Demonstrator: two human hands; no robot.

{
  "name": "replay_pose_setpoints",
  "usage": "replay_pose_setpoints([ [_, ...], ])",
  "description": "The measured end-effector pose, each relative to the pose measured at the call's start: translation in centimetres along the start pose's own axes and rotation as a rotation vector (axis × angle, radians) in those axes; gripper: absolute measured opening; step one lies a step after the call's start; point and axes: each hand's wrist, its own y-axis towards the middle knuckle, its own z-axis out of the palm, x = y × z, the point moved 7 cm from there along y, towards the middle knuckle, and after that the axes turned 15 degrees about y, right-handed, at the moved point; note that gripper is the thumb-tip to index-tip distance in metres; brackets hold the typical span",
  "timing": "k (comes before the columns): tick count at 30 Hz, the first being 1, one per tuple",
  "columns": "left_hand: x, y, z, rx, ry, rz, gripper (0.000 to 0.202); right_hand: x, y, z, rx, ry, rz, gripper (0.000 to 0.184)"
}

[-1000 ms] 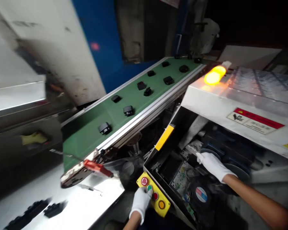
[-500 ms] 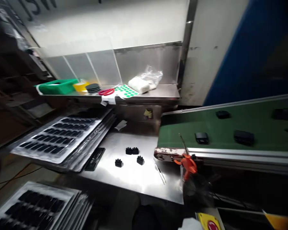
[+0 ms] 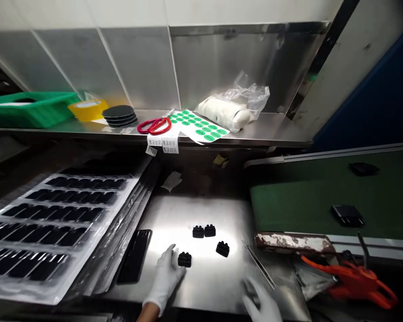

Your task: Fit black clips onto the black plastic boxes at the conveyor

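Gloves are covering both hands: the left hand (image 3: 165, 278), fingers spread and empty, is reaching beside a small black part (image 3: 184, 259) on the steel table (image 3: 204, 277), while the right hand (image 3: 262, 304) is hovering open nearby, seemingly about to pinch it.

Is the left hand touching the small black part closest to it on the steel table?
Touching. In the head view, the fingers of the left hand meet the side of the small black part, with no gap visible.

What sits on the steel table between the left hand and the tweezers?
In the head view, four small black plastic parts lie between the left hand and the tweezers; the nearest part is at the fingertips, and the steel table is otherwise bare there.
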Motion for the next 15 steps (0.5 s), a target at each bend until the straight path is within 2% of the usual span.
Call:
replay_pose_setpoints([
  [1,0.3,1.5,0.1,0.053,-0.006,0.044,0.064,0.0,1.8,1.5,-0.042,-0.011,-0.002,0.046],
  [3,0.1,3.3,1.6,0.175,-0.015,0.134,0.055,0.2,5.8,4.0,-0.089,-0.022,-0.019,0.070],
  [4,-0.2,3.6,2.7,0.226,-0.013,0.172,0.050,0.3,7.6,5.1,-0.088,-0.016,-0.024,0.074],
  [6,-1.2,3.4,4.7,0.298,0.004,0.232,0.049,0.2,10.0,6.6,-0.069,-0.012,-0.026,0.069],
  [8,-2.0,2.6,6.3,0.343,0.019,0.276,0.052,-0.1,10.3,7.7,-0.029,-0.015,-0.026,0.058],
  [10,-2.4,1.7,7.1,0.368,0.010,0.302,0.056,-0.6,9.1,8.3,0.025,-0.010,-0.027,0.054],
  [13,-2.6,1.8,6.4,0.327,-0.051,0.260,0.054,-1.1,7.7,8.4,0.067,0.037,-0.018,0.059],
  [15,-2.8,3.2,5.1,0.217,-0.094,0.192,0.054,-0.6,8.7,7.9,0.044,0.074,-0.026,0.061],
])
